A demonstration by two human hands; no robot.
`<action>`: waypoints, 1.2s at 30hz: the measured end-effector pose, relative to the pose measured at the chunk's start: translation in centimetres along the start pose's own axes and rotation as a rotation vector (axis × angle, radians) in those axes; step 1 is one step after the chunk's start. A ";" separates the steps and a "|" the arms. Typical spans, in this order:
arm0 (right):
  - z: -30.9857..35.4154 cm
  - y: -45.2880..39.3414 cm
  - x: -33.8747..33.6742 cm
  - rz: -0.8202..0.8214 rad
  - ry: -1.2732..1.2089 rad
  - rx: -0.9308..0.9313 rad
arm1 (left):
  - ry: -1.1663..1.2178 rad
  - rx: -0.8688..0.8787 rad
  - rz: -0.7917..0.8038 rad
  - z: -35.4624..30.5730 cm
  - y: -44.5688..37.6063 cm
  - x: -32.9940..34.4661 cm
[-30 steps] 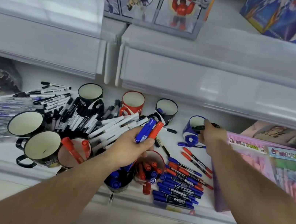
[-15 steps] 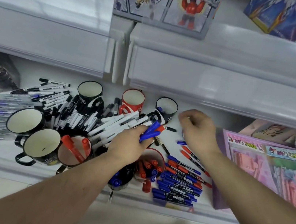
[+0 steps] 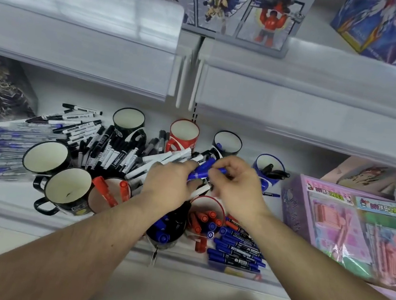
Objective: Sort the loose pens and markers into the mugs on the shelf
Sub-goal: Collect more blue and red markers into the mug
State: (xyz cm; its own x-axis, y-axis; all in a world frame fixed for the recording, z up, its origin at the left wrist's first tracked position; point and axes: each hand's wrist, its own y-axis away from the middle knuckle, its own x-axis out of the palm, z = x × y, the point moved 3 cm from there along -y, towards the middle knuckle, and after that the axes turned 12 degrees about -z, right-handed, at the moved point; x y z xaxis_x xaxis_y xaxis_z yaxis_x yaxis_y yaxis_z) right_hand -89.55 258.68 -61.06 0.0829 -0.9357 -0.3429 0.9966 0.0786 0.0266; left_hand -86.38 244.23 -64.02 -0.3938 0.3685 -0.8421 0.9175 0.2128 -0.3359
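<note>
Print shows on the pink toy packs [image 3: 357,225] and marker barrels [image 3: 235,253] — too blurred to read.

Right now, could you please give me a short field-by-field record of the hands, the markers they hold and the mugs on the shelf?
left hand: grips blue markers
right hand: pinches the same blue markers at their far end
blue mug: back right, holds black markers
red mug: back row, contents not visible
front mug: below the hands, mixed red and blue markers
black mug: front left, nothing visible inside
loose blue markers: lying on shelf, front right
</note>
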 end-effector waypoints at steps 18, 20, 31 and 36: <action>-2.0 -2.1 -3.4 -0.107 -0.159 0.056 | 1.126 -0.926 0.169 2.9 -0.7 0.5; -2.1 -3.0 -3.3 -0.183 -0.110 0.053 | 1.084 -0.920 0.104 3.6 -1.0 0.9; -9.4 -15.4 -0.4 -0.542 0.249 0.213 | 0.955 -0.831 0.032 6.7 -1.0 0.3; -9.6 -16.1 2.2 -0.329 0.293 0.360 | 0.891 -0.763 0.093 7.7 0.5 -0.6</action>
State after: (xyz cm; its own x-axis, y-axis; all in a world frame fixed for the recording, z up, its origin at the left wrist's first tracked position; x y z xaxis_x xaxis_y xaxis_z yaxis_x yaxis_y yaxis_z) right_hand -105.41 258.66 -71.24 -0.1851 -0.7526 -0.6319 0.9118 -0.3714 0.1752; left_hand -85.23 237.15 -66.93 -0.5039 0.8496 -0.1558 0.7933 0.5265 0.3057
